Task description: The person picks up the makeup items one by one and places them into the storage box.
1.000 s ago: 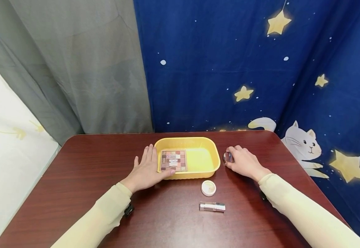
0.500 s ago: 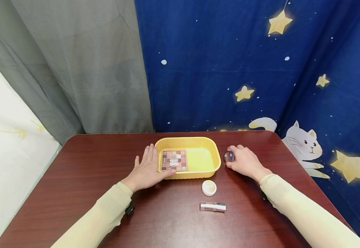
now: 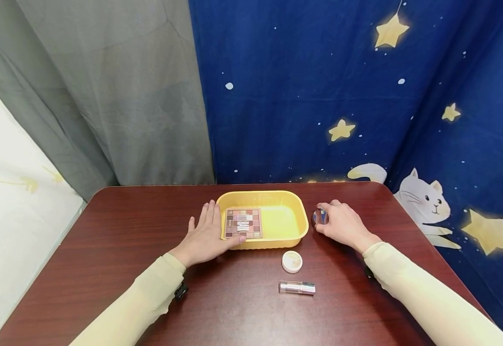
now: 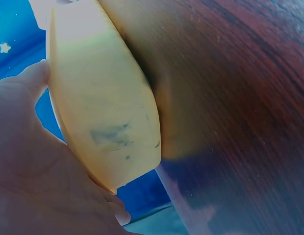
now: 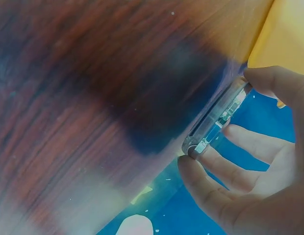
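My left hand [image 3: 203,240] lies with straight fingers along the left side of a yellow plastic tray [image 3: 283,244], its thumb over the front rim. Inside the tray, at the left, is an eyeshadow palette [image 3: 244,224] with many small colored squares. To the right of the tray my right hand [image 3: 342,225] grips a round, clear-edged compact [image 3: 319,217] between thumb and fingers. In the right wrist view the compact [image 5: 218,117] is held by its edges, close to the tabletop. The left wrist view shows the tray's outer wall [image 4: 103,98] beside the left thumb.
In front of the tray lies a small round white pot [image 3: 292,262] with a pale sectioned top. Nearer still is a lipstick-like tube [image 3: 296,288] with a clear end. The brown wooden table [image 3: 117,250] ends at curtains [image 3: 277,96] behind.
Both hands stay in nearly the same place. The compact in the right hand shifts very slightly, its shine changing; the tray and the other items have not moved.
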A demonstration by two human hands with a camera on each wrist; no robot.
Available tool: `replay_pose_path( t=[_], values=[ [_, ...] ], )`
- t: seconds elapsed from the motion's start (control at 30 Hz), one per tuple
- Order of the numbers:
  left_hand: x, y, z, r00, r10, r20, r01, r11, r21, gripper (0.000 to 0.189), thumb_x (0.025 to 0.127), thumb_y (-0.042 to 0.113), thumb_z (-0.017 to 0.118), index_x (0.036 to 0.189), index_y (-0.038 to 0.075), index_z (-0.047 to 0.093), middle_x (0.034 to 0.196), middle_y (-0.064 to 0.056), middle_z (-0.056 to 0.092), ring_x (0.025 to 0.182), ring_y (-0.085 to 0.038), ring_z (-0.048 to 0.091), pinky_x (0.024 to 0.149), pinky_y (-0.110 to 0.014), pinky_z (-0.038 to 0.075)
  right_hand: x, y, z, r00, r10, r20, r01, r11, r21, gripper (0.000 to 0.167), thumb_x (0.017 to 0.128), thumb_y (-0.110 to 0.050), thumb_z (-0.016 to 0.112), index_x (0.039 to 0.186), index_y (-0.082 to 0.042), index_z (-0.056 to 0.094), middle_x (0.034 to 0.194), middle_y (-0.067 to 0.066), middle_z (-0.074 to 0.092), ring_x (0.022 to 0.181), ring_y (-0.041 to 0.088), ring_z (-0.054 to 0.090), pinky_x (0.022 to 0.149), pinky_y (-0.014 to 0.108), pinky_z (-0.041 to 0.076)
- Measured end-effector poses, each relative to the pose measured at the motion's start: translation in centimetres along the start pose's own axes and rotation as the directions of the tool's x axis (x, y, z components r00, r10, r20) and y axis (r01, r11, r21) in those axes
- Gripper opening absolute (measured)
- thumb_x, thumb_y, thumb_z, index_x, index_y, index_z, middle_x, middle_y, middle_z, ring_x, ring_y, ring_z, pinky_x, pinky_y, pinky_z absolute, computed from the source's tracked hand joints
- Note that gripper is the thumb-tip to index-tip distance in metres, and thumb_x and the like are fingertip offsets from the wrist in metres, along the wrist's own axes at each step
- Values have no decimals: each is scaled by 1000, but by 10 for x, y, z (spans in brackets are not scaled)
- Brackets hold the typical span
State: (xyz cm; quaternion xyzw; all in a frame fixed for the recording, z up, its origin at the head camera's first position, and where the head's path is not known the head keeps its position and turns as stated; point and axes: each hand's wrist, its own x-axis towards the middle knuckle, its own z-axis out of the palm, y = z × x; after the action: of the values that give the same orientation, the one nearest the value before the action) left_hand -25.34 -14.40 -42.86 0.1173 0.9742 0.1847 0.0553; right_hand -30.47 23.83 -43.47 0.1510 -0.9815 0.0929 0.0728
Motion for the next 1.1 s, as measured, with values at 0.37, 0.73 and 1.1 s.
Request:
replay_pose_path(
  t=[0.37,0.73,1.1],
  values=[
    [0,0,0,1000,4,-6,-4,1000,6,125,83,82,51,159,-5,1,167,-20,-5,153,-35,-4,115,-67,6,1,-2,-10,1000,-3,-13,4,1000,15,54,79,-33,78,125,-7,69,93,11,63,78,23,57,67,43,52],
    [-1,1,-2,1000,7,-7,-7,1000,3,125,84,83,50,159,-5,2,167,-19,-7,153,-36,-3,115,-68,5,2,-6,-21,997,-26,-69,27,999,19,50,79,-32,78,121,-7,71,93,11,64,82,25,58,71,46,53],
    [-1,1,-2,1000,4,-5,-4,1000,2,124,84,82,50,159,-5,2,167,-19,-7,153,-36,-4,115,-67,6,1,-17,-25,994,-53,-92,57,998,41,49,80,-31,77,122,-8,71,97,11,65,89,25,58,76,48,53]
  ],
)
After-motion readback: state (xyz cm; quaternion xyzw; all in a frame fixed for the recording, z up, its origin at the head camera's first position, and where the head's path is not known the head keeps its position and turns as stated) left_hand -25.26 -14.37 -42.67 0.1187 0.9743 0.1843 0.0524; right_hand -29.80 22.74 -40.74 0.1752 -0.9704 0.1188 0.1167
